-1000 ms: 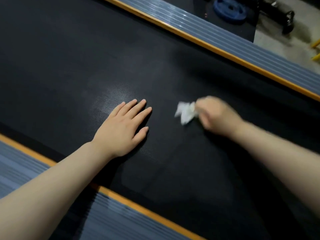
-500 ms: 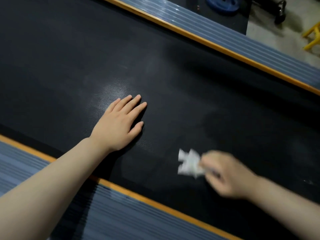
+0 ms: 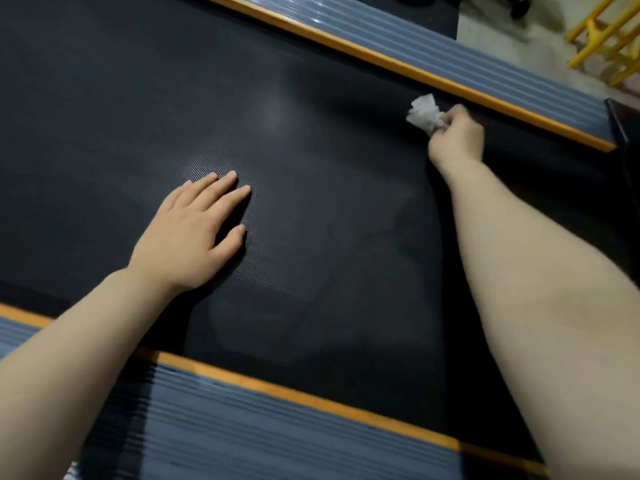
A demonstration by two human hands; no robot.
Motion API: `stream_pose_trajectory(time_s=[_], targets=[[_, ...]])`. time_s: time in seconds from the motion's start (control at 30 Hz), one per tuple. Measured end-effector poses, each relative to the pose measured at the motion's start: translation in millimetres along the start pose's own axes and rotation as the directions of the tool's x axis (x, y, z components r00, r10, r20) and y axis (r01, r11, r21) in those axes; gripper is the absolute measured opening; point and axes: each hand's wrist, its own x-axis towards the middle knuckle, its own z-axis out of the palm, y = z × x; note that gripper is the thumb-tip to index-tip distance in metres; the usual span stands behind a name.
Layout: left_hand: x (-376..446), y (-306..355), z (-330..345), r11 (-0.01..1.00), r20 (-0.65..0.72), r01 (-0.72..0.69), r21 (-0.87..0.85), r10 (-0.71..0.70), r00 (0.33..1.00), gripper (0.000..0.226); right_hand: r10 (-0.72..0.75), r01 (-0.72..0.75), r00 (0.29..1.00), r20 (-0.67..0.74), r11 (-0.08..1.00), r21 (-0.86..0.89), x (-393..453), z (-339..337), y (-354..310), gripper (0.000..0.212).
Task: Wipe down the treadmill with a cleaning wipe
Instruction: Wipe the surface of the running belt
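- Since half a second ago the right hand has swept the cleaning wipe away from the near part of the treadmill belt to its far edge, and it now sits just beside the far orange strip.
- Fingers of the right hand are curled round the crumpled white wipe, which sticks out to the left of the knuckles and presses on the belt.
- Left hand has kept its place: flat on the belt, palm down, fingers straight and close together, thumb slightly apart, holding nothing.
- Both bare forearms reach in from the lower edge of the view, well apart from each other.
- Near orange strip borders the belt on the near side, with a ribbed grey side rail below it; the left forearm crosses both.
- Beyond the far ribbed rail lies pale floor, where a yellow metal frame stands at the upper right corner.
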Motion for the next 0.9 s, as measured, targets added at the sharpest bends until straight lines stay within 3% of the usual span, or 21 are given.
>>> stream_pose_trajectory(time_s=[0.03, 0.1, 0.2, 0.3, 0.4, 0.47, 0.53, 0.6, 0.7, 0.73, 0.83, 0.9], targets=[[0, -1, 0, 1.0, -0.001, 0.005, -0.01, -0.005, 1.0, 0.063, -0.037, 0.037, 0.999, -0.012, 0.999, 0.018, -15, 4, -6, 0.019], [-3, -1, -1, 1.0, 0.014, -0.003, -0.027, 0.003, 1.0, 0.062, -0.245, 0.24, 0.968, 0.053, 0.967, 0.085, -67, 1, -15, 0.014], [-2, -1, -2, 1.0, 0.025, -0.001, -0.028, 0.002, 1.0, 0.062, -0.536, 0.502, 0.812, 0.231, 0.843, 0.192, -167, -25, 0, 0.004], [1, 2, -4, 0.999, 0.021, 0.017, -0.041, -0.017, 1.0, 0.06, -0.596, 0.525, 0.671, 0.442, 0.802, 0.285, -266, -62, 26, 0.007], [13, 22, -8, 0.993, -0.047, 0.108, -0.047, -0.111, 0.993, 0.054, -0.616, 0.548, 0.545, 0.568, 0.775, 0.315, -311, -91, 49, 0.009], [26, 43, -8, 0.994, -0.037, 0.081, -0.069, -0.084, 0.996, 0.056, -0.663, 0.624, 0.468, 0.585, 0.716, 0.312, -309, -97, 56, 0.012], [39, 62, -1, 0.996, 0.032, -0.035, -0.081, 0.038, 0.999, 0.065, -0.741, 0.716, 0.41, 0.533, 0.623, 0.315, -289, -90, 55, 0.012], [50, 74, 11, 0.992, 0.085, -0.115, -0.053, 0.119, 0.989, 0.072, -0.756, 0.74, 0.492, 0.431, 0.625, 0.251, -251, -72, 52, 0.005], [60, 80, 24, 0.994, 0.072, -0.106, 0.009, 0.106, 0.992, 0.071, -0.553, 0.552, 0.806, 0.212, 0.831, 0.067, -153, -39, 44, 0.002], [62, 83, 26, 0.995, 0.056, -0.096, 0.023, 0.095, 0.994, 0.07, -0.453, 0.455, 0.879, 0.149, 0.89, 0.02, -116, -29, 44, 0.001], [76, 90, 20, 0.995, -0.014, -0.093, 0.03, 0.093, 0.996, 0.061, -0.172, 0.172, 0.985, 0.008, 0.984, -0.045, -21, -12, 42, 0.013], [93, 96, 17, 0.993, -0.034, -0.12, 0.009, 0.121, 0.992, 0.059, 0.011, -0.011, 0.998, -0.063, 1.0, -0.007, 5, -2, 35, 0.019]])
